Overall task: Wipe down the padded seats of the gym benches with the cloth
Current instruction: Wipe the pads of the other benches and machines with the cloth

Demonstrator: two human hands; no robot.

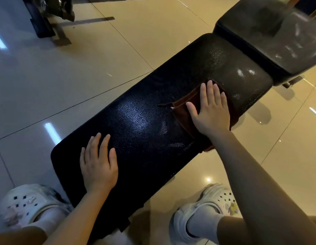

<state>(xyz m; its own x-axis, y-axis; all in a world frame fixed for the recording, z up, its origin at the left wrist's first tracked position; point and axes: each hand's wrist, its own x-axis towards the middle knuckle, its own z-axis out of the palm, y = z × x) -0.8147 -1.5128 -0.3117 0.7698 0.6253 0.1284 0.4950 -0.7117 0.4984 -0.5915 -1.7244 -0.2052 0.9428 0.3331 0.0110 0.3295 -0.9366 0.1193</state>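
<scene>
A long black padded bench seat [145,124] runs from the lower left to the upper right. A brown cloth [182,112] lies flat on its far half. My right hand [211,112] presses flat on the cloth with straight, spread fingers. My left hand [99,161] rests flat on the bare padding near the seat's near end, fingers straight. A second, shorter pad [277,38] continues the bench at the upper right, with pale streaks on it.
Glossy beige floor tiles [83,76] surround the bench. My feet in white clogs stand on either side of the near end, left foot [30,206] and right foot [210,209]. A dark machine base [47,20] stands at the upper left.
</scene>
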